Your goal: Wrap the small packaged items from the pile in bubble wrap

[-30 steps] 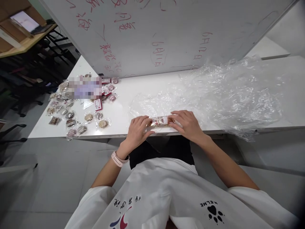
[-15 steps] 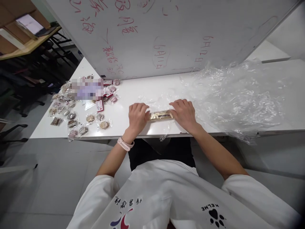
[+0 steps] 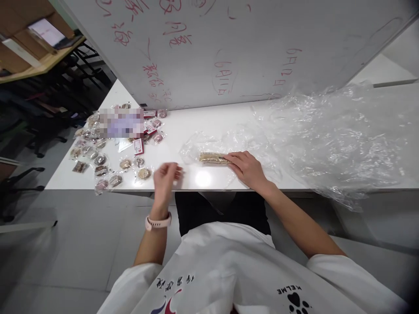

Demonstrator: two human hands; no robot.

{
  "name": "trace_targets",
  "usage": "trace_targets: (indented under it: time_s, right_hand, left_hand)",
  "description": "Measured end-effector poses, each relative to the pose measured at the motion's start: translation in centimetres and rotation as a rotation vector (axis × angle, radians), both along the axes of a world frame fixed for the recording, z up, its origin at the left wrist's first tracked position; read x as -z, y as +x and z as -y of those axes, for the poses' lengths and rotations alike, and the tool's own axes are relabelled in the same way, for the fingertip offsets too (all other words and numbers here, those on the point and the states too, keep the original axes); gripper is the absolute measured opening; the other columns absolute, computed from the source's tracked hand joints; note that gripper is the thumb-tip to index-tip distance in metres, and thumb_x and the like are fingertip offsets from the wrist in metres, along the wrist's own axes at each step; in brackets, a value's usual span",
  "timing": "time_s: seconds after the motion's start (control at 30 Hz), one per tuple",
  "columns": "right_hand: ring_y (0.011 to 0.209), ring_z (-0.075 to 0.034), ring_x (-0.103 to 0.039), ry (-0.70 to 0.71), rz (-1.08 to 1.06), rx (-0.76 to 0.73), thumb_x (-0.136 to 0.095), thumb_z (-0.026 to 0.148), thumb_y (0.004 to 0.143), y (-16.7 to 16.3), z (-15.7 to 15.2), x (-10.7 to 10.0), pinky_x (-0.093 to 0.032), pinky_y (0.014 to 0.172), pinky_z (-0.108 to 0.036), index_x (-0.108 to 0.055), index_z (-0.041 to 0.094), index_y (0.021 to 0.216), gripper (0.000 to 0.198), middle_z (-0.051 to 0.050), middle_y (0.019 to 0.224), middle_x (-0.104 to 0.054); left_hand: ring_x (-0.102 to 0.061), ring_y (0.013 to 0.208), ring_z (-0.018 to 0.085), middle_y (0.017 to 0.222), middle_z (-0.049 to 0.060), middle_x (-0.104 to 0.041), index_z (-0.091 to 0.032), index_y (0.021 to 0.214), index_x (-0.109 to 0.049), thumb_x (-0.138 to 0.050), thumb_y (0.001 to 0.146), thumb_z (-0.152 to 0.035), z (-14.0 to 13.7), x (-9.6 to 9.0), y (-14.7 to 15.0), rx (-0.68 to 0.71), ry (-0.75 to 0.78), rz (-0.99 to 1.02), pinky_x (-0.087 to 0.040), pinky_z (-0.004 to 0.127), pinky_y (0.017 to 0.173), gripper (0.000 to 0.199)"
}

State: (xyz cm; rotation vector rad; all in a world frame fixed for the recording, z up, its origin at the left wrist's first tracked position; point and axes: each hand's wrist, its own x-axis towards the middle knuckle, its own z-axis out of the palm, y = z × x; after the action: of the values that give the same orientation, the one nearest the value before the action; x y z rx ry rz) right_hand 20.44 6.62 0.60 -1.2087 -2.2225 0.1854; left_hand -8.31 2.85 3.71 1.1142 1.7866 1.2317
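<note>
A long, narrow gold-coloured package lies on a sheet of clear plastic film near the table's front edge. My right hand grips its right end, the fingers stretched over the top; the thumb is hidden. Away from the package, my left hand is above the table edge to the left, its curled fingers smeared by motion. No object can be made out in it. A pink band circles the left wrist.
Several small wrapped pieces and red-and-white cards cover the left of the white table. A big heap of crumpled clear plastic spreads over the right side and hangs past the front edge. Behind stands a whiteboard with red writing.
My left hand has let go of the gold-coloured package and moved left and toward me. My right hand now lies over the package's right end, and the package's left end is uncovered.
</note>
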Motion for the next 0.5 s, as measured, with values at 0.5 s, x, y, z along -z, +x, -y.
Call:
trace_targets:
  time_s: [0.5]
  right_hand:
    - [0.105,-0.024,-0.061,0.023,-0.048,-0.052,-0.045,0.024,0.102,0.2,0.5,0.7,-0.051,0.087,-0.040,-0.065,0.026,0.129,0.034,-0.008,0.123,-0.068]
  left_hand:
    - [-0.043,0.144,0.030,0.150,0.016,-0.053,-0.016,0.142,-0.052,-0.046,0.101,-0.048,-4.1,2.2,10.5,0.540,0.278,-0.564,-0.028,0.054,0.122,0.053]
